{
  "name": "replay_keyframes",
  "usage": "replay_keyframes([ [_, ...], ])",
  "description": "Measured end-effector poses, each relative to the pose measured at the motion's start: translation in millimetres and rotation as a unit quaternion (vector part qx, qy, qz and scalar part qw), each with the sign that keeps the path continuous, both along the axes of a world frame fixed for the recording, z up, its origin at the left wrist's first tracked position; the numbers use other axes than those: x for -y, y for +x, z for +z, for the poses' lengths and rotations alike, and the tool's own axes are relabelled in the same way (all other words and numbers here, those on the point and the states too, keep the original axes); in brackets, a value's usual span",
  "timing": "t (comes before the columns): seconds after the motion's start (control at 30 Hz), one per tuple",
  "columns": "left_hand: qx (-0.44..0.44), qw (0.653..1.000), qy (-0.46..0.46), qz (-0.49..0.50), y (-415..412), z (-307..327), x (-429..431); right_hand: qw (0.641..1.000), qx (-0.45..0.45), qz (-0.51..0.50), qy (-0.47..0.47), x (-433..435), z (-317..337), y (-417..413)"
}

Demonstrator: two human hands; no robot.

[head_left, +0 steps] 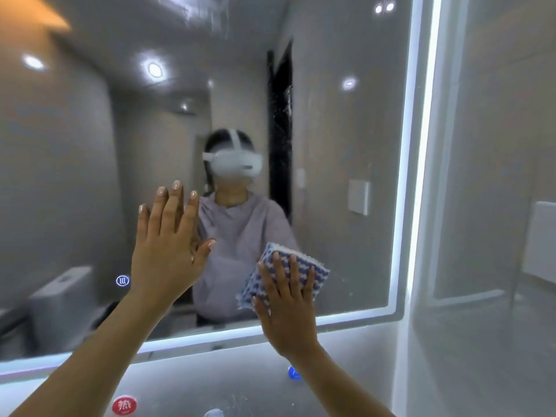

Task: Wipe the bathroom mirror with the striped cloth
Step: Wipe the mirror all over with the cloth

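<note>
The bathroom mirror point(346, 130) fills most of the view, edged by a lit white strip along its right and bottom sides. My right hand point(285, 302) presses a folded blue-and-white striped cloth point(313, 270) flat against the glass near the lower middle, fingers straight and spread over it. My left hand point(170, 245) lies flat on the mirror further left and a little higher, fingers straight, holding nothing. Faint smears show on the glass near the top and beside the dark reflected doorway.
A small round touch icon point(122, 280) glows on the mirror at lower left. Below the mirror are a red cap point(124, 405) and a blue cap point(294, 373). A grey tiled wall point(496, 176) stands to the right, carrying a white fixture point(541, 239).
</note>
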State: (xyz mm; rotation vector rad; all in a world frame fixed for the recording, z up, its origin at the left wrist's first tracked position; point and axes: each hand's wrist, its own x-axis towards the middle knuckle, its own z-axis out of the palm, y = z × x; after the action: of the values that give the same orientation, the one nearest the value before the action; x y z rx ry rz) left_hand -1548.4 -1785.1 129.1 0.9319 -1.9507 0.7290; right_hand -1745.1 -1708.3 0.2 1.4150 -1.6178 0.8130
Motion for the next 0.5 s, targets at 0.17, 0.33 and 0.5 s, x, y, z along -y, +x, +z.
replay_keyframes([
  [0.17, -0.004, 1.000, -0.001, 0.000, 0.4, 2.5, -1.1, 0.998, 0.026, -0.017, -0.046, -12.9, 22.4, -36.9],
  [0.33, -0.008, 1.000, 0.004, -0.004, 0.6, 3.1, -5.9, 0.957, 0.256, -0.056, -0.122, -16.2, 88.9, -49.8],
  [0.5, -0.008, 1.000, 0.010, -0.001, -0.1, 4.0, -7.6, 0.977, 0.185, -0.047, -0.095, -2.5, 44.4, -8.6],
])
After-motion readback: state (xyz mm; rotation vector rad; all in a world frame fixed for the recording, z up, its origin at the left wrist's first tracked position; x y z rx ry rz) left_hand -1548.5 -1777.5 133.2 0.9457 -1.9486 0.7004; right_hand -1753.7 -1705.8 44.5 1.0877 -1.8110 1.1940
